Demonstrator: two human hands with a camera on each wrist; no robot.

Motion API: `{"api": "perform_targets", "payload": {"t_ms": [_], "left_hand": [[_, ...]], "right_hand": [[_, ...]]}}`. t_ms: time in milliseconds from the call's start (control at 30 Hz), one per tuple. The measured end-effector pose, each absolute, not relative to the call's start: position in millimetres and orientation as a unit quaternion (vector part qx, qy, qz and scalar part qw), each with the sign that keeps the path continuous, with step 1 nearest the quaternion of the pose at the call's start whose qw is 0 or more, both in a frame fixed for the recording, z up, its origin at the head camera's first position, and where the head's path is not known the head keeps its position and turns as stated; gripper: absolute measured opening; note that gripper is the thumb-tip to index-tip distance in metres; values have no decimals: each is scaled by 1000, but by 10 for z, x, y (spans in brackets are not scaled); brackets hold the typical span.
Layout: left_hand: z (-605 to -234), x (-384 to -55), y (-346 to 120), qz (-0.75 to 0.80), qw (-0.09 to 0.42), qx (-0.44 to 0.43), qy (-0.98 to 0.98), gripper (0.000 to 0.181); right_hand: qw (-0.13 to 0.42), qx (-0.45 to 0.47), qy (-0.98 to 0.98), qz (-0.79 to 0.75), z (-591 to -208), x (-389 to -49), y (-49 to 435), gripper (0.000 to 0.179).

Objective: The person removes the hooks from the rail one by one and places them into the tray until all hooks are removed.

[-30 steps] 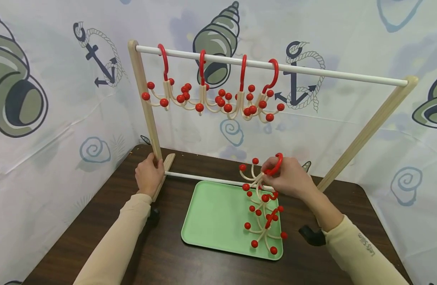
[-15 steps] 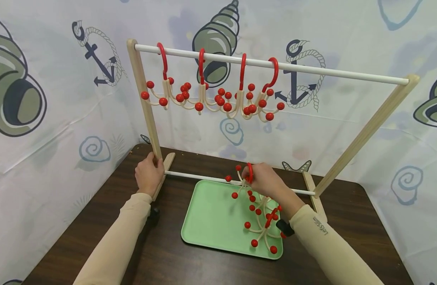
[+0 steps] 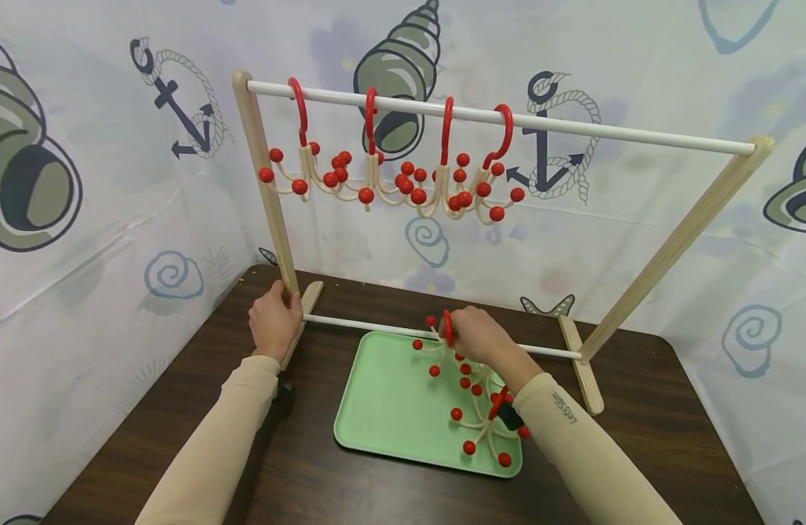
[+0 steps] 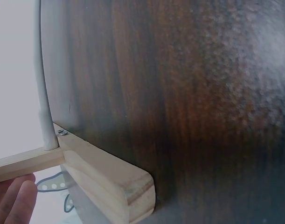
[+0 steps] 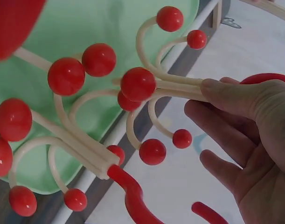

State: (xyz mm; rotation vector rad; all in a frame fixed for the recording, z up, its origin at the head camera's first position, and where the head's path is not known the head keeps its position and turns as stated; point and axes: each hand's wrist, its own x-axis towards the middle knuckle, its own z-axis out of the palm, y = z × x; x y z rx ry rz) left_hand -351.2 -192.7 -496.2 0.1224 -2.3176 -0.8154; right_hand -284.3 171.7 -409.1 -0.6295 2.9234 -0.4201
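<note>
My left hand (image 3: 274,324) grips the lower part of the left wooden post of a hanging rack; its fingertips (image 4: 22,200) show beside the post in the left wrist view. My right hand (image 3: 478,334) pinches the cream stem of a multi-arm hanger (image 5: 179,87) with a red hook and red ball tips. That hanger is over the far side of a green tray (image 3: 389,401). Two similar hangers lie at the tray's right side, the nearer hanger (image 3: 489,432) partly behind the right wrist strap. Several more hangers hang from the white top bar (image 3: 606,133), left of its right half.
The rack's right post (image 3: 678,244) leans up from a wooden foot (image 3: 583,372). A white lower bar (image 3: 350,323) runs just behind the tray. Everything stands on a dark wooden table (image 3: 324,485), with a printed cloth (image 3: 639,240) behind.
My right hand has moved left and slightly toward me, bringing the hanger from the tray's far right corner to over its far middle. My left hand has stayed on the post.
</note>
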Motion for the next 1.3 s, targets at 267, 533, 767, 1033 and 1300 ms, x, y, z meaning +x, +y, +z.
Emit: {"api": "perform_targets", "payload": {"t_ms": [267, 533, 767, 1033, 1300], "left_hand": [[-4978, -3530, -1945, -312, 330, 47, -890, 15], [-4989, -3543, -1946, -312, 332, 44, -889, 14], [-5001, -3543, -1957, -309, 335, 43, -889, 14], [-4993, -3537, -1952, -307, 338, 43, -889, 15], [-4985, -3535, -1949, -306, 330, 48, -892, 15]], "right_hand": [[84, -206, 966, -127, -4152, -2831, 1681, 12], [99, -215, 961, -143, -4147, -2759, 1725, 7], [92, -206, 966, -125, -4146, -2696, 1770, 6], [92, -218, 969, -70, -4042, -2636, 1796, 7], [66, -246, 966, -48, -3734, -2493, 1832, 15]]}}
